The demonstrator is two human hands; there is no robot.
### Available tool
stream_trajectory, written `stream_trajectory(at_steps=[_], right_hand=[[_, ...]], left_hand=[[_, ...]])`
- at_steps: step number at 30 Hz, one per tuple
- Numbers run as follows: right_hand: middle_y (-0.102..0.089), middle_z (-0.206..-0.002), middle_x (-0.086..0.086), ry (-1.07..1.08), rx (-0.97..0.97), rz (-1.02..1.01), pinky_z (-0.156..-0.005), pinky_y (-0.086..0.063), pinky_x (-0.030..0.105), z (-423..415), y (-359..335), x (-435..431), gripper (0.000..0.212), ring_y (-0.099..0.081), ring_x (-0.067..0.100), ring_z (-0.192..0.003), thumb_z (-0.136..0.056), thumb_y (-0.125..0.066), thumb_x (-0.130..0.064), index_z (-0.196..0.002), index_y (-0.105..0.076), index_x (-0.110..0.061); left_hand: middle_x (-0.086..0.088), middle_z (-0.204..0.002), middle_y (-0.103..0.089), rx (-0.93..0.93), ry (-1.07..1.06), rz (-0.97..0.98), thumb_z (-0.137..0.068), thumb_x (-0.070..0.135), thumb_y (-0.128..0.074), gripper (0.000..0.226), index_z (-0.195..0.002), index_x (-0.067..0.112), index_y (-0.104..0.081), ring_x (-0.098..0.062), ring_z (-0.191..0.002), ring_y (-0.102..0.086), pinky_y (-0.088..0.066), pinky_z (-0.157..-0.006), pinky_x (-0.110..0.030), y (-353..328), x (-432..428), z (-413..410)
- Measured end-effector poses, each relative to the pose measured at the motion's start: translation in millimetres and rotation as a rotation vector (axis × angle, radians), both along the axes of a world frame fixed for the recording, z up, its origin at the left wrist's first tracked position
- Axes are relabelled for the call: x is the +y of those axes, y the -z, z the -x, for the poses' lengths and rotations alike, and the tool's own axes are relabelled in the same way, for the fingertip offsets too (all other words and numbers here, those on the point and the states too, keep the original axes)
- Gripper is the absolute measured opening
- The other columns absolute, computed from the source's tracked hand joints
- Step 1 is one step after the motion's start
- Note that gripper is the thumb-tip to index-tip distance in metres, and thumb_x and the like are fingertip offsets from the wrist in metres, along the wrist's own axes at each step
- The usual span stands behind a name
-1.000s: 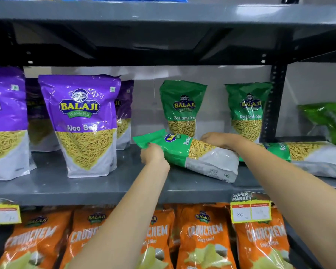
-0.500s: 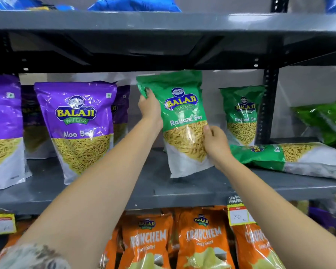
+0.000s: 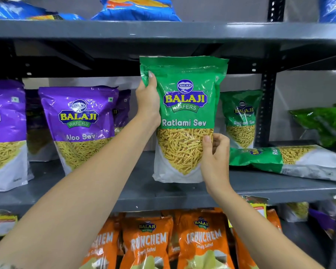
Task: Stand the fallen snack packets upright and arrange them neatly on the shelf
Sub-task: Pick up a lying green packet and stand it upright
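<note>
A green Ratlami Sev packet (image 3: pixel 184 105) stands upright on the grey middle shelf (image 3: pixel 136 189), its front facing me. My left hand (image 3: pixel 148 101) grips its upper left edge. My right hand (image 3: pixel 214 158) holds its lower right side. A second green packet (image 3: pixel 287 160) lies flat on its side on the shelf to the right. Behind it, a third green packet (image 3: pixel 241 117) stands upright at the back.
Upright purple Aloo Sev packets (image 3: pixel 80 125) fill the shelf's left side. A dark upright post (image 3: pixel 265 107) divides the shelf from a bay holding a crumpled green bag (image 3: pixel 326 123). Orange Crunchem packets (image 3: pixel 202 239) line the lower shelf; blue bags (image 3: pixel 136 8) sit on top.
The green packet went from lying tilted on the shelf to upright in both hands. My left hand moved up to its top edge, my right to its lower side.
</note>
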State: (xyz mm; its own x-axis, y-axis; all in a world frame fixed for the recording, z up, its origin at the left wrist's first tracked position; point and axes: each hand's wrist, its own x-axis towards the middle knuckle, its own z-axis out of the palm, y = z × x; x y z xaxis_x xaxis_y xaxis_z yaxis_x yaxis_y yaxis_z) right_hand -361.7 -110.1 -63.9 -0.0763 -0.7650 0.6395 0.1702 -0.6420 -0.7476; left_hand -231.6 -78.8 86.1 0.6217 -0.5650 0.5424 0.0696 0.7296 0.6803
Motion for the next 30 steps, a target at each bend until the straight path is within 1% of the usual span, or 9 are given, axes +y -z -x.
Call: stream_trajectory(at_steps=[4, 9, 12, 13, 16, 18, 21, 24, 30], right_hand=[[-0.054, -0.117, 0.007, 0.009, 0.012, -0.012, -0.099, -0.045, 0.04, -8, 3, -8, 0.014, -0.053, 0.023, -0.11, -0.099, -0.048, -0.031, -0.108, -0.046, -0.02], [-0.052, -0.118, 0.013, 0.031, 0.077, -0.077, -0.099, -0.042, 0.042, -27, 11, -25, 0.014, -0.051, 0.028, -0.111, -0.1, -0.047, -0.024, -0.109, -0.047, -0.013], [-0.052, -0.117, 0.015, 0.075, 0.112, -0.096, -0.099, -0.041, 0.042, -36, 13, -35, 0.023, -0.05, 0.031, -0.113, -0.1, -0.048, -0.022, -0.112, -0.05, -0.002], [-0.053, -0.116, 0.016, 0.093, 0.123, -0.1, -0.1, -0.041, 0.043, -37, 14, -39, 0.024, -0.05, 0.032, -0.113, -0.099, -0.048, -0.021, -0.112, -0.051, 0.0], [-0.053, -0.116, 0.017, 0.09, 0.157, -0.101, -0.1, -0.041, 0.047, -41, 17, -44, 0.024, -0.051, 0.033, -0.113, -0.098, -0.05, -0.021, -0.111, -0.051, -0.001], [-0.054, -0.117, 0.016, 0.053, 0.189, -0.085, -0.099, -0.043, 0.046, -41, 20, -43, 0.02, -0.051, 0.031, -0.112, -0.099, -0.05, -0.024, -0.109, -0.048, -0.007], [-0.054, -0.116, 0.014, 0.023, 0.216, -0.053, -0.096, -0.046, 0.046, -41, 22, -41, 0.013, -0.053, 0.028, -0.111, -0.099, -0.049, -0.027, -0.104, -0.043, -0.016], [-0.054, -0.117, 0.012, 0.012, 0.219, -0.055, -0.096, -0.046, 0.044, -40, 21, -41, 0.014, -0.053, 0.027, -0.112, -0.099, -0.049, -0.028, -0.105, -0.042, -0.018], [-0.055, -0.118, 0.011, -0.015, 0.21, -0.079, -0.097, -0.047, 0.049, -39, 22, -42, 0.016, -0.054, 0.027, -0.113, -0.098, -0.049, -0.032, -0.106, -0.042, -0.02]], left_hand=[[-0.011, -0.106, -0.065, 0.001, -0.009, -0.003, -0.099, 0.027, -0.044, 0.018, -0.105, 0.017, -0.057, -0.037, -0.107, -0.065, -0.052, -0.093, -0.056, 7, -3, -9], [-0.008, -0.099, -0.066, -0.014, 0.03, -0.065, -0.099, 0.025, -0.045, 0.018, -0.09, 0.022, -0.06, -0.029, -0.095, -0.065, -0.05, -0.094, -0.054, 18, -12, -20], [-0.008, -0.095, -0.068, 0.007, 0.065, -0.065, -0.098, 0.024, -0.044, 0.017, -0.094, 0.017, -0.06, -0.029, -0.086, -0.067, -0.054, -0.087, -0.048, 27, -20, -25], [-0.01, -0.099, -0.068, 0.021, 0.07, -0.065, -0.098, 0.025, -0.045, 0.019, -0.098, 0.014, -0.06, -0.03, -0.088, -0.068, -0.054, -0.087, -0.048, 30, -21, -27], [-0.019, -0.119, -0.068, 0.1, 0.066, -0.083, -0.092, 0.038, -0.048, 0.044, -0.118, 0.003, -0.06, -0.038, -0.105, -0.067, -0.051, -0.093, -0.056, 33, -26, -34], [-0.02, -0.122, -0.067, 0.128, 0.067, -0.088, -0.085, 0.045, -0.052, 0.058, -0.125, 0.003, -0.058, -0.04, -0.107, -0.067, -0.049, -0.093, -0.061, 35, -33, -45], [-0.017, -0.118, -0.07, 0.118, 0.049, -0.1, -0.086, 0.047, -0.05, 0.056, -0.123, 0.006, -0.061, -0.037, -0.104, -0.069, -0.051, -0.093, -0.058, 37, -34, -51], [-0.017, -0.119, -0.069, 0.11, 0.055, -0.098, -0.092, 0.045, -0.044, 0.053, -0.121, 0.005, -0.062, -0.038, -0.106, -0.068, -0.052, -0.094, -0.054, 38, -30, -47], [-0.018, -0.12, -0.069, 0.101, 0.039, -0.106, -0.091, 0.045, -0.045, 0.054, -0.121, 0.004, -0.062, -0.039, -0.106, -0.067, -0.051, -0.094, -0.057, 38, -29, -50]])
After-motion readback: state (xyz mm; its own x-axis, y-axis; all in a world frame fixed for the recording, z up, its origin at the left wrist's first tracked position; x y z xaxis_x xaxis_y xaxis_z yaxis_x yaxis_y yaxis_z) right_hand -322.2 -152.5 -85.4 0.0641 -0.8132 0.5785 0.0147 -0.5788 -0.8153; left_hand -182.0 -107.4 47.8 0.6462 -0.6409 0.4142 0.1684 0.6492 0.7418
